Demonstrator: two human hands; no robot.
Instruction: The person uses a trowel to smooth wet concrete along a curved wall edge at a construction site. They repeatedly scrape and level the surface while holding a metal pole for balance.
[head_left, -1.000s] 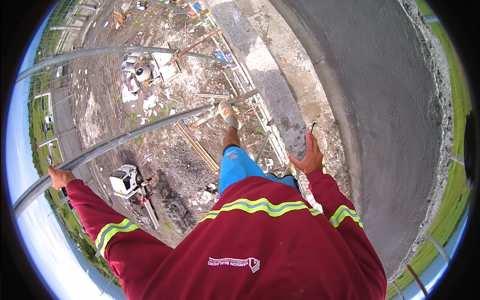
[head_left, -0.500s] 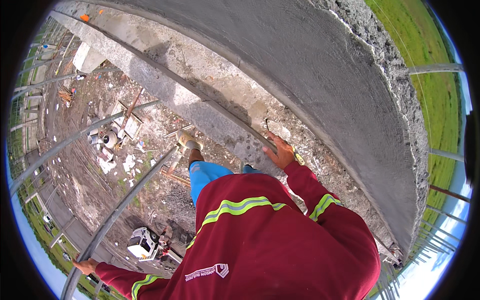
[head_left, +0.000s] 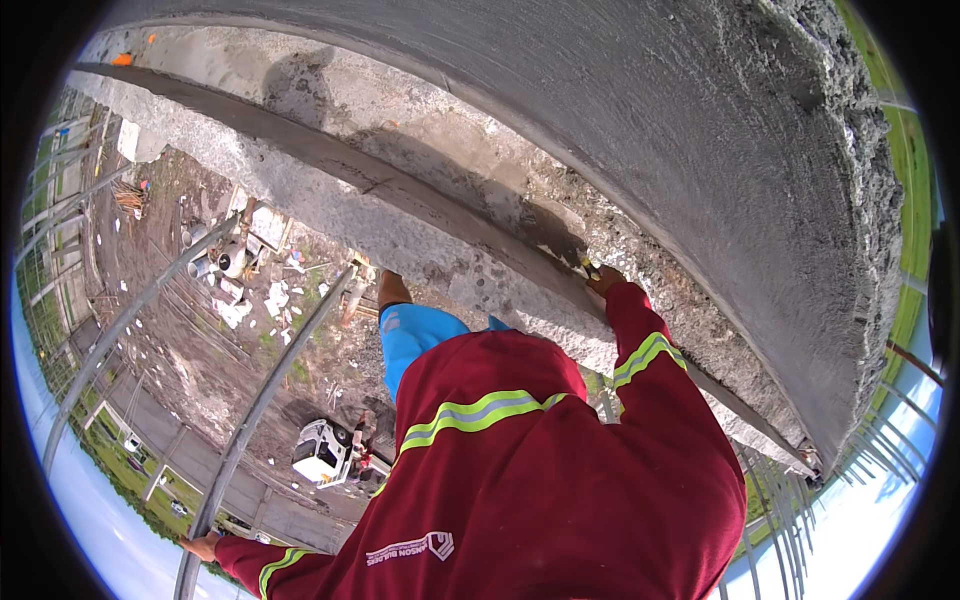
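Observation:
My left hand (head_left: 204, 546), at the lower left, is closed round a grey metal pipe (head_left: 258, 410) that slants up toward my legs. Out to the right, my right hand (head_left: 604, 281) is closed on a small yellow-and-black tool (head_left: 589, 268); its exact kind is too small to make out. That hand is over the rough concrete ledge (head_left: 420, 125), just past the raised concrete edge (head_left: 440, 205). Beyond it rises the wall with smooth grey plaster (head_left: 650, 110). Most of my right fingers are hidden.
Another scaffold pipe (head_left: 140, 310) runs along the left. Far below lie muddy ground with debris (head_left: 170, 330), a concrete mixer (head_left: 232, 262) and a white vehicle (head_left: 322, 452). An orange scrap (head_left: 122, 60) lies on the ledge's far end. The wall's right edge (head_left: 870, 170) is rough and broken.
My right hand has moved from the raised edge onto the yellow-and-black tool that lay on the ledge. My body and view have shifted nearer the wall. The left hand stays on the pipe.

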